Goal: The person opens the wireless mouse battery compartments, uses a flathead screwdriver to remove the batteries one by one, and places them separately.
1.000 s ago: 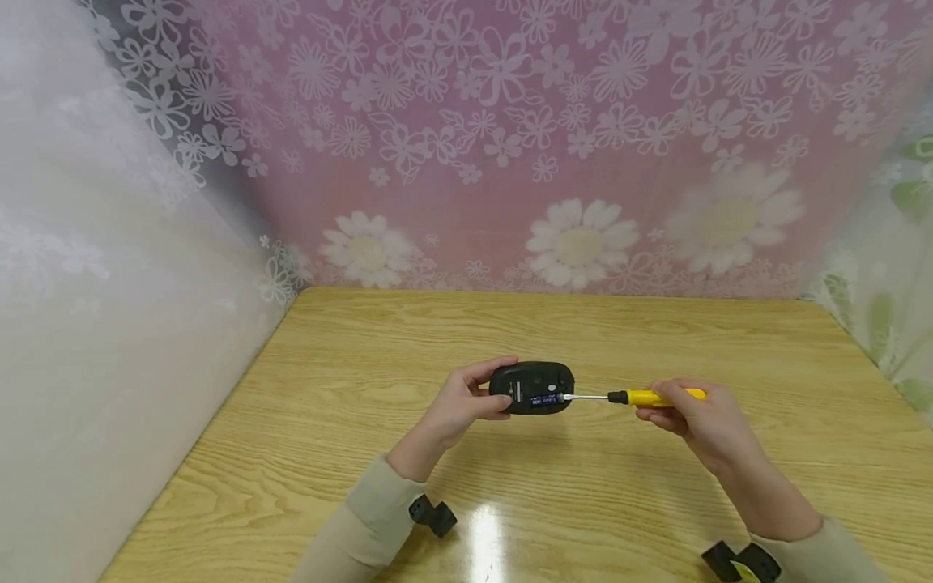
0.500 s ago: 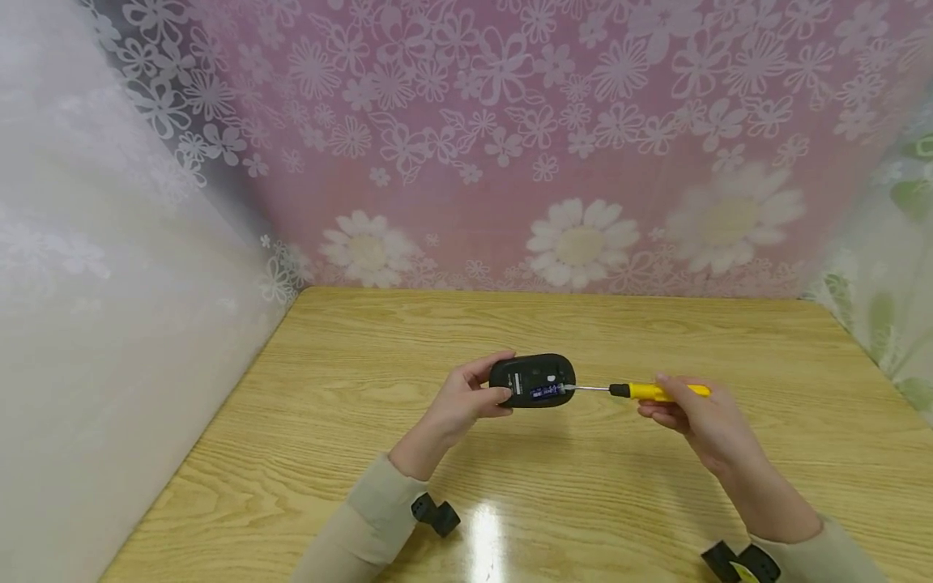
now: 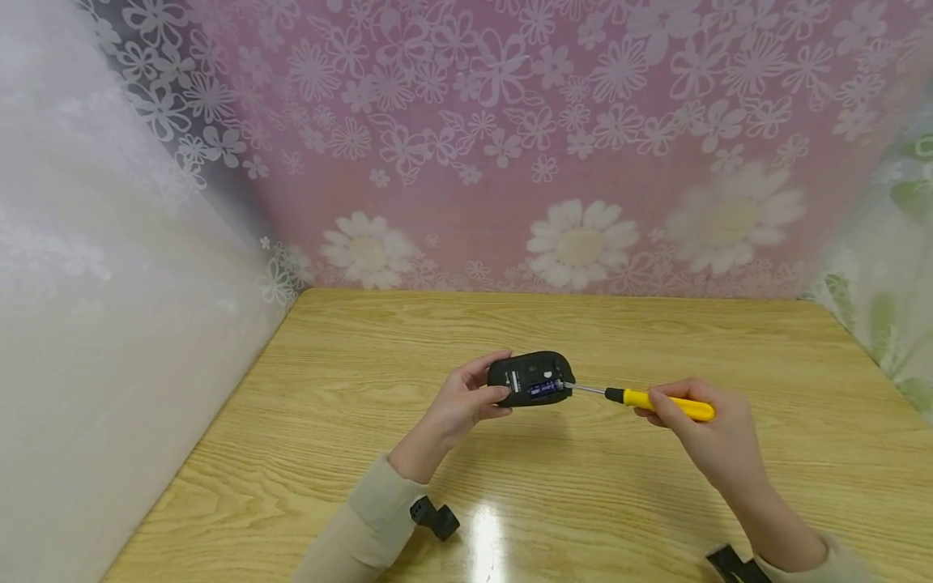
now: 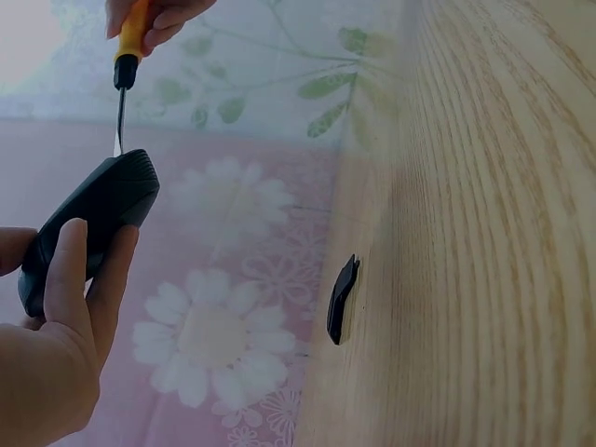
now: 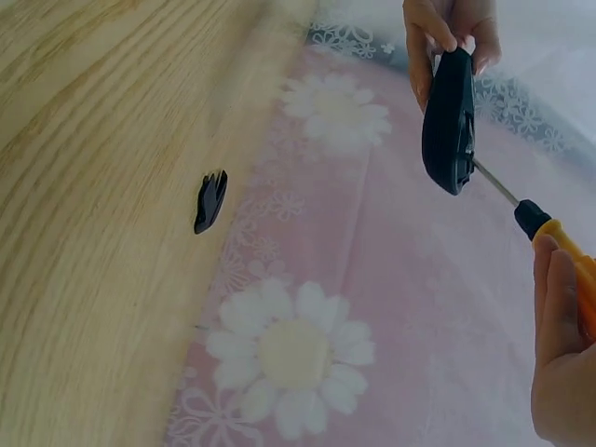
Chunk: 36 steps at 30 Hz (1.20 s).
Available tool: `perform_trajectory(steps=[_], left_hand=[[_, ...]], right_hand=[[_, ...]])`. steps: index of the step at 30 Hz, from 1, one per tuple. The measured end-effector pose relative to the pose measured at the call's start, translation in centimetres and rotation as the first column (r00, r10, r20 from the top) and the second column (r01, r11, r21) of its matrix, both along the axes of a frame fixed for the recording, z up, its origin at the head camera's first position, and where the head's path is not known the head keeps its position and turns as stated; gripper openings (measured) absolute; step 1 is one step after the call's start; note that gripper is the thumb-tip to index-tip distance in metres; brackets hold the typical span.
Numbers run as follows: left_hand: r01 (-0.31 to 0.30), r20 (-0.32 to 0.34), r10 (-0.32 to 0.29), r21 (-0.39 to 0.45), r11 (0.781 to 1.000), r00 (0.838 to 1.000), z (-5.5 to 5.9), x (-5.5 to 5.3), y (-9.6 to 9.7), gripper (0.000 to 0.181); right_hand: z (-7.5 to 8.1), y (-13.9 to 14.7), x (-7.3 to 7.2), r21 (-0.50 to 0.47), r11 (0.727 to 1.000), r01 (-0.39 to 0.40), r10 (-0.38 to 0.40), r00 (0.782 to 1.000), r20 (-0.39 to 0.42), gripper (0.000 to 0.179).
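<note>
While screwdriver [image 3: 632,399] touches mouse [image 3: 534,369] — label [image 3: 516,381], battery print [image 3: 543,389] unreadable.

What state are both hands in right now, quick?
Left hand: closed, holding the black computer mouse.
Right hand: closed, holding the yellow-handled screwdriver.

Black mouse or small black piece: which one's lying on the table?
The small black piece: it lies on the table, while the larger mouse is held up in the left hand.
</note>
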<state>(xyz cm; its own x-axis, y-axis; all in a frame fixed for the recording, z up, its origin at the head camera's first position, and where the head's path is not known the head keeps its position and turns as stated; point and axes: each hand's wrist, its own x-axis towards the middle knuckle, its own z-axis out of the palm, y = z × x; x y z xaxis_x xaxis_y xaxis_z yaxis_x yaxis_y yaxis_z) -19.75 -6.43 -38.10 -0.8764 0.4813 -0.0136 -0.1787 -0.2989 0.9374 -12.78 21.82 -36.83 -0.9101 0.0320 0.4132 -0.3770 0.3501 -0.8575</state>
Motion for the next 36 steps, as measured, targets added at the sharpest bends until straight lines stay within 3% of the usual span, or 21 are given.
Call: perform_trajectory(steps=[2, 5, 6, 8, 12, 14, 16, 20, 22, 23, 25, 27, 31, 36], left_hand=[[-0.008, 0.0, 0.008, 0.001, 1.0, 1.0, 0.0, 0.1, 0.0, 0.055], [-0.022, -0.01, 0.022, -0.002, 1.0, 1.0, 0.0, 0.1, 0.0, 0.055], [-0.028, -0.013, 0.028, -0.002, 1.0, 1.0, 0.0, 0.2, 0.0, 0.055], [-0.039, -0.02, 0.038, -0.003, 0.999, 0.999, 0.1, 0.2, 0.1, 0.055], [-0.065, -0.025, 0.065, 0.002, 0.998, 0.998, 0.2, 0.4, 0.3, 0.055], [-0.079, -0.033, 0.079, 0.002, 0.997, 0.996, 0.2, 0.5, 0.5, 0.054], [-0.09, -0.044, 0.09, -0.001, 0.996, 0.995, 0.2, 0.6, 0.6, 0.054], [-0.102, -0.08, 0.1, -0.028, 0.994, 0.992, 0.0, 0.5, 0.8, 0.053], [-0.098, -0.09, 0.094, -0.045, 0.994, 0.991, -0.1, 0.3, 0.7, 0.054], [-0.094, -0.095, 0.089, -0.053, 0.994, 0.992, -0.2, 0.3, 0.6, 0.053], [-0.082, -0.095, 0.076, -0.064, 0.995, 0.993, -0.2, 0.2, 0.5, 0.054], [-0.064, -0.095, 0.057, -0.072, 0.995, 0.994, -0.2, 0.1, 0.4, 0.054], [-0.033, -0.098, 0.025, -0.082, 0.996, 0.995, -0.1, 0.1, 0.1, 0.055], [-0.014, -0.113, 0.004, -0.087, 0.996, 0.994, -0.1, 0.0, 0.0, 0.056]], right_hand=[[-1.6, 0.6, -0.5, 0.06, 0.998, 0.027, -0.024, 0.998, -0.06, 0.009], [-4.3, 1.7, -1.5, 0.07, 0.997, 0.019, -0.008, 0.988, -0.155, 0.013], [-4.3, 1.5, -1.4, 0.083, 0.996, 0.03, -0.015, 0.984, -0.178, 0.014], [-3.7, 0.7, -1.0, 0.097, 0.994, 0.05, -0.026, 0.972, -0.235, 0.015], [0.2, -2.5, 1.2, 0.198, 0.966, 0.167, -0.08, 0.919, -0.386, 0.011], [0.9, -3.3, 1.6, 0.255, 0.944, 0.208, -0.071, 0.885, -0.46, 0.013], [1.2, -3.7, 1.7, 0.304, 0.922, 0.239, -0.06, 0.865, -0.498, 0.014], [0.9, -3.5, 1.3, 0.32, 0.92, 0.226, -0.038, 0.864, -0.502, 0.012], [0.9, -3.3, 1.0, 0.282, 0.939, 0.196, -0.048, 0.888, -0.457, 0.009], [0.9, -3.1, 0.8, 0.258, 0.951, 0.173, -0.057, 0.913, -0.405, 0.008], [1.0, -2.6, 0.6, 0.182, 0.975, 0.127, -0.073, 0.959, -0.274, 0.005], [1.5, -2.3, 0.6, 0.118, 0.989, 0.092, -0.079, 0.991, -0.109, 0.008], [2.0, -1.4, 0.3, -0.051, 0.998, 0.032, -0.026, 0.991, 0.13, 0.02], [2.0, -0.6, -0.4, -0.284, 0.959, 0.005, 0.076, 0.959, 0.273, 0.015]])
